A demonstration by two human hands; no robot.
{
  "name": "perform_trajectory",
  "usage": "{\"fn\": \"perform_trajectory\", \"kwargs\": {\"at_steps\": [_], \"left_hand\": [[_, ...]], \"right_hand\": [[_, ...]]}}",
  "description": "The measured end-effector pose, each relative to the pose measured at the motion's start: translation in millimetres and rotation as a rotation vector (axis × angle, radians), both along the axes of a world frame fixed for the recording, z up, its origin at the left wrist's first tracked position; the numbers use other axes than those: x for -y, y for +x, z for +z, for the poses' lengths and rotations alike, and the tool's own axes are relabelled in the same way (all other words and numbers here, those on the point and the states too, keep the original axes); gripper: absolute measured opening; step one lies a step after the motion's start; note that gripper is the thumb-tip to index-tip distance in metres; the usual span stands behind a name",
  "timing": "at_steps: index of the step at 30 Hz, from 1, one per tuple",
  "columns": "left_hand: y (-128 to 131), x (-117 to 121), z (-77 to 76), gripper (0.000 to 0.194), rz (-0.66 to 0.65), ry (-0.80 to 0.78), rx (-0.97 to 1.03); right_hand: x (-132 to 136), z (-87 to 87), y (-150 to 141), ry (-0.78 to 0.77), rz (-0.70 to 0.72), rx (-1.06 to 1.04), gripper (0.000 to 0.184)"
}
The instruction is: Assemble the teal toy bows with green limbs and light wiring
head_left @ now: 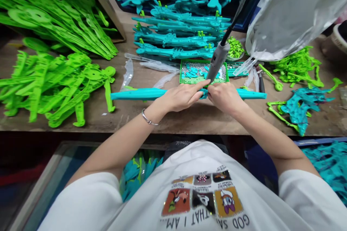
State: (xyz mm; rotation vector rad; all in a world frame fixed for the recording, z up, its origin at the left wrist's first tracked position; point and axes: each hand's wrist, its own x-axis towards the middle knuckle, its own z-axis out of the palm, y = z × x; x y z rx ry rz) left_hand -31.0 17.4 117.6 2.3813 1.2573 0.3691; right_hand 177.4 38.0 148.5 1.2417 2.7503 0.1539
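Note:
A long teal plastic bar (pixel 138 94) lies crosswise before me, near the table's front edge. My left hand (pixel 179 97) grips it left of its middle, index finger stretched toward the screwdriver's lower end and thumb on the near side. Curled into a fist, my right hand (pixel 226 97) holds the bar just right of the middle; its fingertips are hidden, so a small piece in them would not show. A grey electric screwdriver (pixel 218 59) hangs from a cord above, its tip hidden behind my fingers. Behind the bar stands a green tray (pixel 181 75) of screws and small teal pieces.
Green plastic parts (pixel 54 83) pile up at the left. Stacked teal bars (pixel 173 39) lie at the back. A bowl of small green pieces (pixel 235 47), a white plastic bag (pixel 292 14) and teal parts (pixel 302 106) are on the right. Clear plastic strips (pixel 162 68) lie beside the tray.

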Motion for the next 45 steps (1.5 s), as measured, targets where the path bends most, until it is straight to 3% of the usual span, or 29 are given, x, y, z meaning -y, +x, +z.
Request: {"fn": "perform_trajectory", "kwargs": {"at_steps": [7,15,22,33,45], "left_hand": [[-0.7,-0.5,-0.4,0.06,0.016,-0.006,-0.025],[2.7,-13.6,15.8,0.059,0.034,-0.028,-0.002],[1.1,-14.9,14.4,0.059,0.052,-0.027,-0.031],[2.1,-15.4,22.8,0.058,0.071,-0.033,-0.062],[-0.6,-22.1,17.3,0.06,0.047,-0.025,-0.013]], "right_hand": [[3.1,6.1,-7.5,-0.003,-0.051,0.035,0.035],[-31.7,2.2,26.4,-0.045,0.023,-0.23,0.016],[-33.3,0.0,27.7,-0.053,0.018,-0.323,0.013],[-38.6,-3.1,26.9,-0.051,0.035,-0.332,0.013],[-41.7,1.5,20.4,-0.021,0.017,-0.257,0.022]]}}
